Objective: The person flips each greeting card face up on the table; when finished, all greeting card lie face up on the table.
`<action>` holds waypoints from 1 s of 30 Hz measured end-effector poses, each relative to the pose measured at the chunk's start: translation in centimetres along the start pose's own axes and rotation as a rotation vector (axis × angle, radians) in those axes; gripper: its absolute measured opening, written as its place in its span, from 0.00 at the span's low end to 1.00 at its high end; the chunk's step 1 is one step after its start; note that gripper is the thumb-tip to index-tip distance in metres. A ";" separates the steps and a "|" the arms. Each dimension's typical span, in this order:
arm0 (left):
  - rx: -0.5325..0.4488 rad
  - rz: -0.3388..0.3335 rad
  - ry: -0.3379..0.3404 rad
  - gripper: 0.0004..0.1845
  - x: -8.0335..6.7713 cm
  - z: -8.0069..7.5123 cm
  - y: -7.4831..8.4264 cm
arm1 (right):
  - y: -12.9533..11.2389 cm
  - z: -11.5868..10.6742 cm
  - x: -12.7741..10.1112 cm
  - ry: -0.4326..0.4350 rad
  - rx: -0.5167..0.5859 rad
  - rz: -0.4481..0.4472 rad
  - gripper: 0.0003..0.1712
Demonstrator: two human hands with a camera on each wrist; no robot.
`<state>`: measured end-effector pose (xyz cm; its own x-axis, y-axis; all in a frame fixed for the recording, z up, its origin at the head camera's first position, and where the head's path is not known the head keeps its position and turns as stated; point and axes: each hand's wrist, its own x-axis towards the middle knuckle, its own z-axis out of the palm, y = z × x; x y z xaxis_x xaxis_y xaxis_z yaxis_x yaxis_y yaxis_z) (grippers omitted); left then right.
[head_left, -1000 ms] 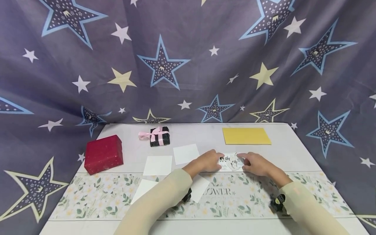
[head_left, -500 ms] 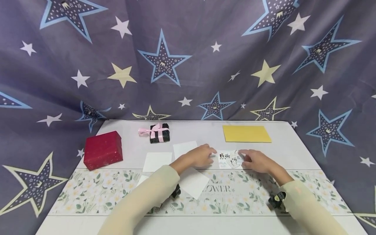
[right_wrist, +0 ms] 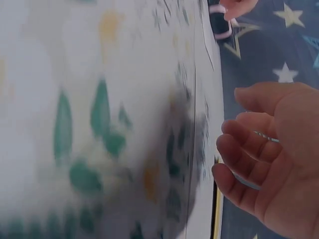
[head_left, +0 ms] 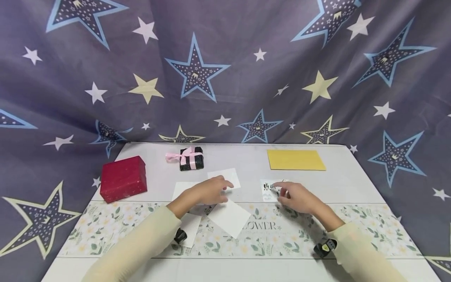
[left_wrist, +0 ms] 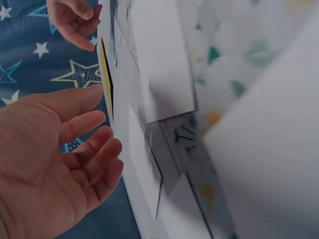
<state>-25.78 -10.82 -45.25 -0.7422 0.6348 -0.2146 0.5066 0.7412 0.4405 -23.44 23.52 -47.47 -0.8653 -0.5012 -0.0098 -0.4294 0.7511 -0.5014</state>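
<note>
In the head view my left hand [head_left: 209, 190] hovers over several blank white cards, its fingers relaxed. One white card [head_left: 230, 219] lies askew just in front of it, another [head_left: 233, 177] behind its fingertips. The left wrist view shows the palm of this hand [left_wrist: 55, 164] holding nothing, with white cards [left_wrist: 164, 59] beside it. My right hand [head_left: 297, 197] is over a small white card with black brush characters [head_left: 266, 196], hiding its right part. In the right wrist view the fingers of that hand [right_wrist: 284, 154] curl loosely around nothing.
A red box [head_left: 123, 178] sits at the left of the white table [head_left: 246, 154]. Toward the back are a small black gift box with a pink ribbon [head_left: 197, 161] and a flat yellow rectangle [head_left: 296, 159]. A star-patterned curtain [head_left: 225, 109] hangs behind.
My left hand has let go of the lettered card's left edge and moved left over the blank cards. My right hand has come slightly left over the lettered card.
</note>
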 end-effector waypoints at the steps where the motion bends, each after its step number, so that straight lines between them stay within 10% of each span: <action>1: 0.008 0.003 -0.006 0.29 -0.4 0.1 -0.1 | -0.3 0.3 0.1 -0.003 0.008 -0.006 0.29; 10: 0.031 -0.022 -0.031 0.36 -2.3 0.7 -1.0 | -3.9 3.4 1.1 -0.066 0.172 -0.069 0.26; 30: 0.142 -0.059 -0.061 0.48 -2.8 1.8 -1.3 | -7.0 5.8 1.9 -0.134 -0.004 -0.123 0.28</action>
<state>-23.60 -13.19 -46.82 -0.7466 0.5981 -0.2914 0.5229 0.7983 0.2988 -20.54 14.76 -49.02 -0.7642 -0.6419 -0.0635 -0.5312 0.6821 -0.5026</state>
